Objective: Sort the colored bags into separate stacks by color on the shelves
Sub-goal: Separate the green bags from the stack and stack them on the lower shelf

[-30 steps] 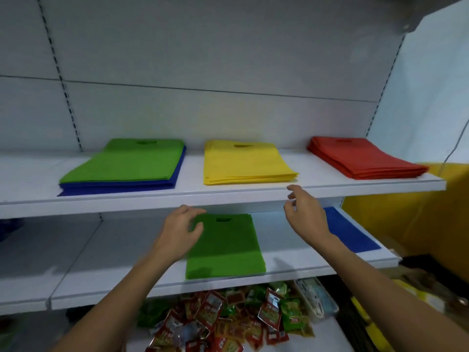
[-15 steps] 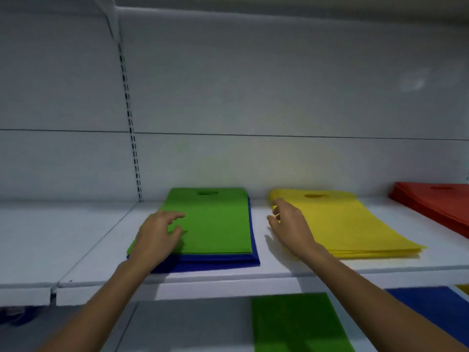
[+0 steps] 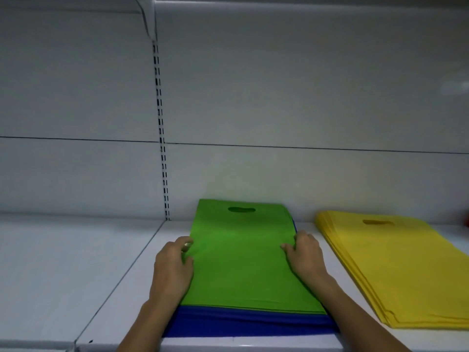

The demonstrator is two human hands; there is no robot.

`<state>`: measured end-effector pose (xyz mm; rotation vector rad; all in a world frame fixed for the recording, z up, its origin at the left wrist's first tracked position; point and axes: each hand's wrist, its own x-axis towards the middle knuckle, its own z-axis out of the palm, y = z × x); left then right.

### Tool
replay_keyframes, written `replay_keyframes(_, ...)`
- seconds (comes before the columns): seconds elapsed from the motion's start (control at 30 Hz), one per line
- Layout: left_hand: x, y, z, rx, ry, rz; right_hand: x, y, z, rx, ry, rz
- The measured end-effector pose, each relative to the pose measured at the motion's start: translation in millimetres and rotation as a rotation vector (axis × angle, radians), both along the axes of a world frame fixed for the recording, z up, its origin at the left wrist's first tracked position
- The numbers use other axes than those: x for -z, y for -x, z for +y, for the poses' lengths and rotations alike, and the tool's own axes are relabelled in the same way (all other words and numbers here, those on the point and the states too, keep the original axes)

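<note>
A stack of green bags (image 3: 241,257) lies on top of a stack of blue bags (image 3: 248,323) on the white shelf (image 3: 76,275). The blue layer shows along the front edge and a little at the back right. My left hand (image 3: 172,270) grips the left edge of the green bags, thumb and fingers curled at the side. At the right edge, my right hand (image 3: 307,257) holds the green bags too, with the thumb on top and the fingers round the side. Beside them on the right lies a yellow stack (image 3: 396,265).
A slotted upright (image 3: 160,123) runs up the white back panel just left of the green bags. The shelf stretches bare to the left. A sliver of red (image 3: 467,219) shows at the far right edge. The shelf's front lip runs along the bottom.
My view rose from the lower shelf and closed in on the green-over-blue stack. Both hands moved onto that stack and took hold of the green bags' side edges.
</note>
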<state>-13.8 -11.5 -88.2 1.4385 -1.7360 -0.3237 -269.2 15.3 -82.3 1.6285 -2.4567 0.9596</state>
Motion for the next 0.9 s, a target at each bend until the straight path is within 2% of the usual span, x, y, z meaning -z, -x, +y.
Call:
replay_keyframes(0.1, 1.3, 0.5, -0.7, -0.021, 0.022, 0.067, 3.9, 0.4, -0.6, -0.030, 0.111, 0.105)
replay_keyframes(0.23, 1.4, -0.1, 1.8, -0.099, -0.012, 0.053, 6.6, -1.5, 0.9, -0.024, 0.201, 0.299)
replay_keyframes(0.33, -0.5, -0.1, 2.1, -0.078, 0.012, 0.065, 2.4, -2.6, 1.4, -0.030, 0.308, 0.360)
replay_keyframes(0.5, -10.4, -2.7, 7.5, -0.055, 0.015, 0.086, -6.3, -2.2, 10.7, -0.150, 0.393, 0.186)
replay_keyframes(0.63, -19.8, 2.6, 25.1, 0.009, 0.055, 0.059, -22.1, 9.4, 38.5, -0.186, 0.450, 0.201)
replay_keyframes(0.9, -34.8, 56.4, 103.5, 0.233, 0.221, 0.003, -41.6, 61.2, 149.6, 0.018, 0.412, 0.223)
